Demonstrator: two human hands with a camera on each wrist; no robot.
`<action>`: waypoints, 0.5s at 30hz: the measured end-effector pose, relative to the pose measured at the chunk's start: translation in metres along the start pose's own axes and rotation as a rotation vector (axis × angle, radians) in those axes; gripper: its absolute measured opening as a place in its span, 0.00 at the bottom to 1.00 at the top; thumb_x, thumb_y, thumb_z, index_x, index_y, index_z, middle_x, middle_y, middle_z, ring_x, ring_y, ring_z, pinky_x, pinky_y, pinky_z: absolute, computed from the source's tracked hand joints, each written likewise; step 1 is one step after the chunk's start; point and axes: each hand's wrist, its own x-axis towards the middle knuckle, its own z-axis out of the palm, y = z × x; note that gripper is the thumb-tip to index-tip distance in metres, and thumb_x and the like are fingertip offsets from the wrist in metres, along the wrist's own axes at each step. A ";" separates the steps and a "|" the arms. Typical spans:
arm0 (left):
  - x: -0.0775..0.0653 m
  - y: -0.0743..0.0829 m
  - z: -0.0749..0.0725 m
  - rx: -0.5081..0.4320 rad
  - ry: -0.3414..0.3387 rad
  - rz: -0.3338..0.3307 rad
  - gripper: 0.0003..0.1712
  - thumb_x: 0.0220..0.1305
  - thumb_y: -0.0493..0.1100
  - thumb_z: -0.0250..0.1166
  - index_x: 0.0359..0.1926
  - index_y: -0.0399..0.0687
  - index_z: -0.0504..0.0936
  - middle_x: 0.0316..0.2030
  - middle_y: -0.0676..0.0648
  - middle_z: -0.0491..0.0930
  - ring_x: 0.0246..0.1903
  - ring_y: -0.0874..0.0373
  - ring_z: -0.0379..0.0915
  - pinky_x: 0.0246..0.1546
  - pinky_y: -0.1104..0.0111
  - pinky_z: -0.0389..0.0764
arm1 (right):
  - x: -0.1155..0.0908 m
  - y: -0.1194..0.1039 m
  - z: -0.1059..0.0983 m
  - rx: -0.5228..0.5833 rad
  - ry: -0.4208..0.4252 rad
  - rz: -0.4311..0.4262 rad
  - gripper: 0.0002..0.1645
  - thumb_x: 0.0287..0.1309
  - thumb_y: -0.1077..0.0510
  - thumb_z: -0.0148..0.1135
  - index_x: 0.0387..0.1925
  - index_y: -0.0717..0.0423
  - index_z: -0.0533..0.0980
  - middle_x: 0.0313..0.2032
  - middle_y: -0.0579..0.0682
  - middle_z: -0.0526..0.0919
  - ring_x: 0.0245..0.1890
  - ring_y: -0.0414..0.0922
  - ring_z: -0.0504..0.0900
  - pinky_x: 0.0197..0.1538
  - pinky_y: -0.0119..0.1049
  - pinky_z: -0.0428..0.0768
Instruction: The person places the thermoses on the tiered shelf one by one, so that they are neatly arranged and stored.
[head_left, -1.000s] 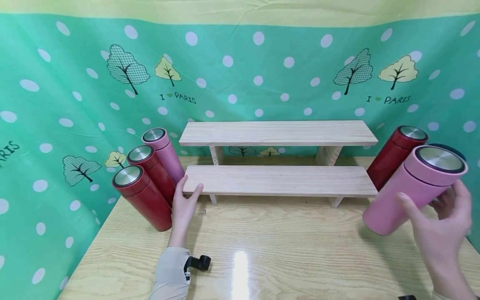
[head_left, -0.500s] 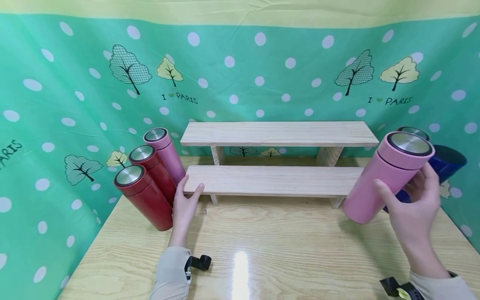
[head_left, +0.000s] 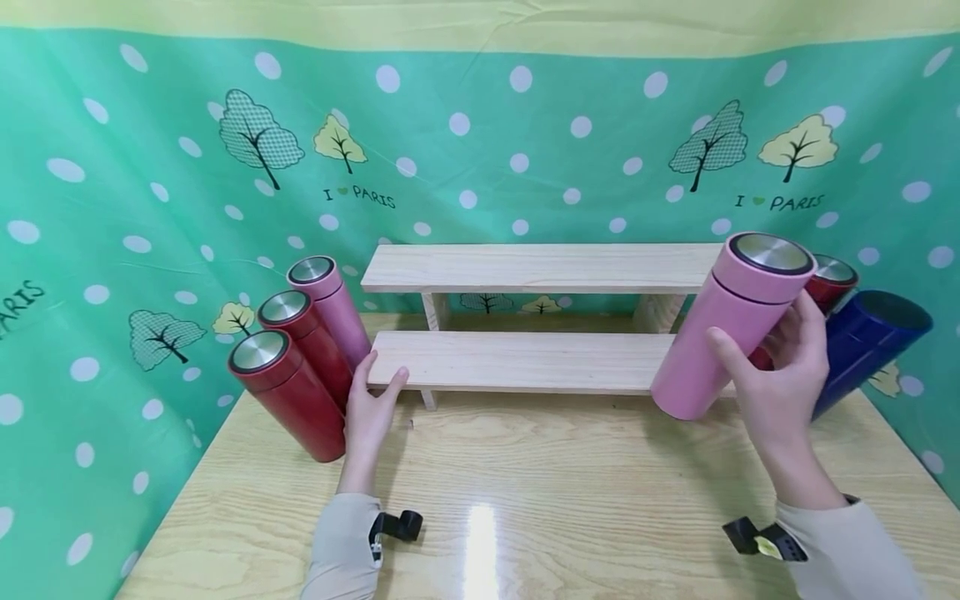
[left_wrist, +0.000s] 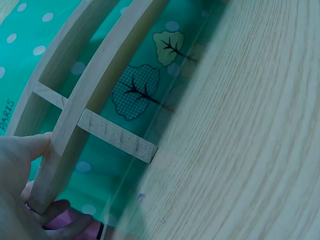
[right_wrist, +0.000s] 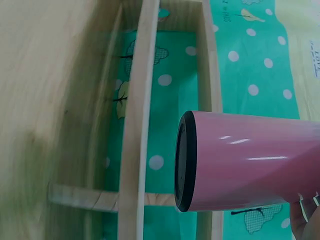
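My right hand holds a pink thermos in the air, tilted, with its silver lid up. Its base hangs in front of the right end of the two-tier wooden shelf. The dark-rimmed bottom of the thermos fills the right side of the right wrist view, while only a bit of the hand shows. At the lower board's left end, my left hand grips the wood; the left wrist view shows the thumb and fingers of this hand on both sides of the board.
On the left stand two red thermoses and another pink thermos. A blue thermos and a partly hidden red thermos stand at the right. Behind the shelf hangs a green dotted cloth; all rests on a wooden table.
My right hand has carried the pink thermos leftward and slightly up, from the table's right side toward the shelf's right end, uncovering the blue thermos. My left hand has stayed at the board.
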 end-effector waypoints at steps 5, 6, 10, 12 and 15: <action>0.000 0.000 -0.001 0.010 -0.009 -0.002 0.44 0.66 0.65 0.61 0.77 0.60 0.56 0.75 0.45 0.55 0.72 0.44 0.50 0.66 0.42 0.56 | 0.008 -0.002 0.013 0.065 0.008 -0.024 0.44 0.50 0.66 0.70 0.70 0.49 0.66 0.60 0.52 0.77 0.56 0.47 0.75 0.55 0.30 0.74; 0.000 -0.001 -0.001 0.011 -0.010 -0.003 0.44 0.66 0.65 0.61 0.77 0.60 0.56 0.75 0.45 0.55 0.72 0.44 0.50 0.66 0.42 0.55 | 0.010 -0.003 0.016 0.078 0.009 -0.024 0.44 0.50 0.66 0.70 0.70 0.50 0.66 0.59 0.52 0.77 0.55 0.47 0.75 0.54 0.30 0.74; 0.000 -0.001 -0.001 0.016 -0.009 -0.008 0.44 0.66 0.66 0.61 0.76 0.59 0.57 0.75 0.45 0.55 0.72 0.43 0.51 0.66 0.42 0.55 | 0.019 -0.003 0.025 0.124 0.004 -0.029 0.45 0.49 0.66 0.70 0.70 0.52 0.65 0.59 0.53 0.77 0.56 0.48 0.75 0.52 0.31 0.74; 0.001 -0.001 -0.001 0.015 -0.005 -0.004 0.44 0.66 0.66 0.61 0.76 0.59 0.57 0.75 0.45 0.56 0.72 0.43 0.51 0.66 0.42 0.56 | 0.023 -0.004 0.029 0.141 0.005 -0.030 0.44 0.49 0.66 0.69 0.69 0.53 0.65 0.59 0.54 0.76 0.56 0.48 0.75 0.52 0.31 0.73; 0.001 -0.001 0.000 0.013 -0.005 0.002 0.44 0.66 0.65 0.61 0.76 0.59 0.57 0.75 0.45 0.56 0.72 0.44 0.51 0.66 0.42 0.55 | 0.029 -0.006 0.034 0.182 0.013 -0.033 0.44 0.48 0.66 0.70 0.69 0.54 0.66 0.58 0.54 0.77 0.55 0.48 0.75 0.51 0.31 0.73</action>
